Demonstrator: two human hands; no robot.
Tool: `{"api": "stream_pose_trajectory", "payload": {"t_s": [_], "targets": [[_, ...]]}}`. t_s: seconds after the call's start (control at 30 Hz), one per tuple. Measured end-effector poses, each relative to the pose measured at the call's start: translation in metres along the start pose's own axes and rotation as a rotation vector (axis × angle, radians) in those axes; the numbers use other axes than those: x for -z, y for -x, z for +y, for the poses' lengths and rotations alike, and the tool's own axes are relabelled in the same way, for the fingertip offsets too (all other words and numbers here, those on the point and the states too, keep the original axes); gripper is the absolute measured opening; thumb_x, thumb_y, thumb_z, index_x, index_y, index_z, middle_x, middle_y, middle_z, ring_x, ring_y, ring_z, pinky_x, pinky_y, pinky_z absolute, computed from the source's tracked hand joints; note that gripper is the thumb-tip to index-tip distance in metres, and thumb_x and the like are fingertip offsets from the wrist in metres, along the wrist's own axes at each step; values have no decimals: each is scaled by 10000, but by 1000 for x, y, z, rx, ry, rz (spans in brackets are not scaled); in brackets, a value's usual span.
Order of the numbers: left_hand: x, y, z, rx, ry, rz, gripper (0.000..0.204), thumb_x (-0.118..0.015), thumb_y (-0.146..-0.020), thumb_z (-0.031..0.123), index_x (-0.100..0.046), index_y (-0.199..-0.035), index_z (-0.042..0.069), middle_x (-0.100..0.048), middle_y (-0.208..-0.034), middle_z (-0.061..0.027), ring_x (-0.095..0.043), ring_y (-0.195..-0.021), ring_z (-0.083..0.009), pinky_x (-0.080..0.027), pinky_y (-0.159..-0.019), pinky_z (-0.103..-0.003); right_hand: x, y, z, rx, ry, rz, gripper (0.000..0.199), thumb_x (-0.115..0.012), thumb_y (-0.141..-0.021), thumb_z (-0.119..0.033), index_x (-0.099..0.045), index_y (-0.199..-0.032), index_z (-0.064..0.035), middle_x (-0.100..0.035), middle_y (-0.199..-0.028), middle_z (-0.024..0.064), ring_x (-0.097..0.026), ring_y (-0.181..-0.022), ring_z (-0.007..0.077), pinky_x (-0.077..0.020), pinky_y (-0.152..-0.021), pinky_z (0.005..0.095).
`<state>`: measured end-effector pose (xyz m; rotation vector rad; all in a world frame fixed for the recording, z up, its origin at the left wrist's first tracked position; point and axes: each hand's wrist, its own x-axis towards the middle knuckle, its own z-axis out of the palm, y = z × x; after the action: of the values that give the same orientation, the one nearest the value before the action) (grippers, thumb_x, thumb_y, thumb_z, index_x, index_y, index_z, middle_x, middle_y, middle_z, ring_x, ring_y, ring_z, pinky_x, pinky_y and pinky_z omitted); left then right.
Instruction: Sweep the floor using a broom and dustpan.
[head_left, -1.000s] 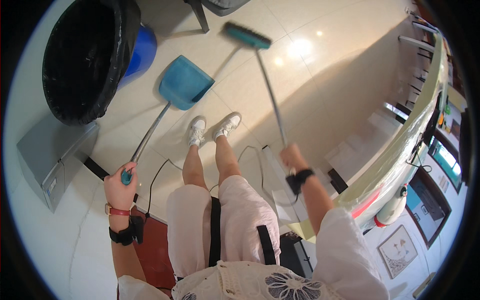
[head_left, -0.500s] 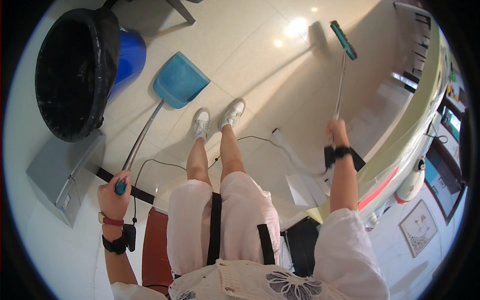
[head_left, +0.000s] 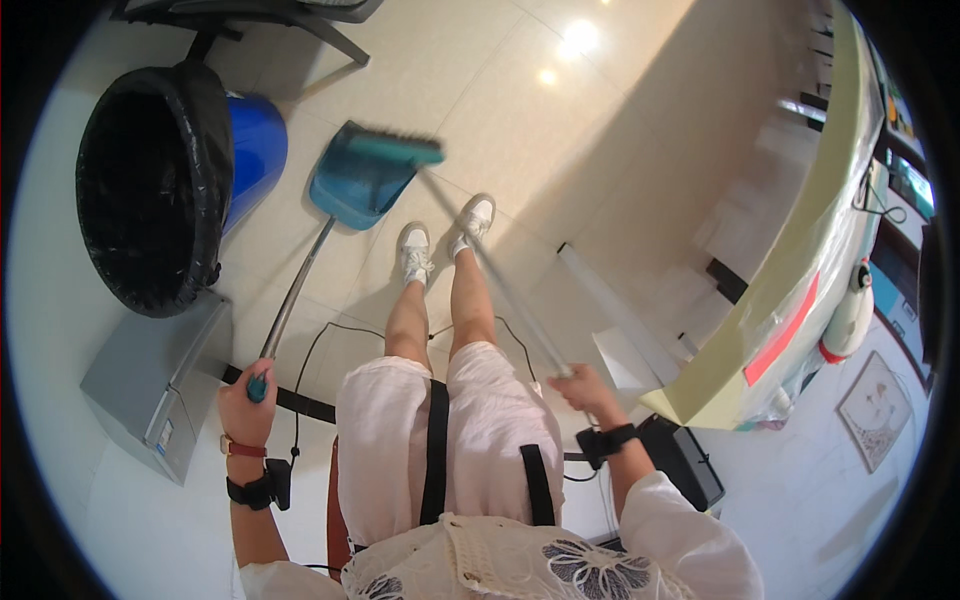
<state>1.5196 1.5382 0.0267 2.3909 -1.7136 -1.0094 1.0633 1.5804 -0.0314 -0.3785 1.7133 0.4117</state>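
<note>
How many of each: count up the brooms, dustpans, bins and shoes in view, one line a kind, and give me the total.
Broom, held in the right hand: 1
Dustpan, held in the left hand: 1
Blue bin, lined with a black bag: 1
White shoes, on the person's feet: 2
Total: 5

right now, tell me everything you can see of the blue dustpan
The dustpan has a teal-blue scoop, plastic by its look, and a shiny, metallic-looking handle ending in a teal grip. The left hand holds that grip. The scoop appears to rest on the floor, ahead and left of the shoes; the blurred broom head overlaps it, contact unclear.
</note>
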Motion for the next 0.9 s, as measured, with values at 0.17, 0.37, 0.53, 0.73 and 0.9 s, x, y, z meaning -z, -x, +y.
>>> {"api": "stream_pose_trajectory", "payload": {"t_s": [0.17,0.37,0.53,0.73,0.9], "targets": [[8,16,6,-74,-90,-76,116,-580,-710,110,-594,-825,101,-533,-592,-157,-545,-558,-319,-422,-466,-307,55,-30,22,10,-241,389,212,-590,-725,-151,-450,-617,-34,-421,-448,12,-394,-329,118,-283,-296,250],[1,6,9,-135,-103,-67,112,-592,-707,121,-599,-819,118,-529,-590,-165,-542,-565,-329,-418,-464,-331,135,-111,-20,420,-464,356,324,-525,-727,-175,-439,-443,-47,-434,-407,34,-429,-344,137,-304,-321,283],[9,3,-8,-165,-103,-48,116,-578,-711,102,-603,-823,84,-557,-630,-163,-551,-613,-337,-442,-509,-314,-3,-97,46,136,-63,176,199,-528,-700,-159,-517,-537,-44,-478,-454,43,-445,-383,138,-325,-362,283],[5,6,-9,-146,-65,-66,107,-571,-712,84,-607,-812,70,-573,-663,-157,-572,-640,-317,-450,-542,-295,-97,-5,70,-31,-146,-116,220,-597,-719,-160,-495,-666,28,-436,-431,38,-397,-309,128,-302,-285,274],[-4,22,-20,-224,-132,-60,122,-577,-710,81,-599,-830,76,-598,-713,-120,-582,-659,-289,-447,-577,-296,-50,13,93,-38,-320,-105,219,-608,-727,-178,-452,-634,-55,-398,-435,-12,-339,-315,69,-243,-279,228]]}}
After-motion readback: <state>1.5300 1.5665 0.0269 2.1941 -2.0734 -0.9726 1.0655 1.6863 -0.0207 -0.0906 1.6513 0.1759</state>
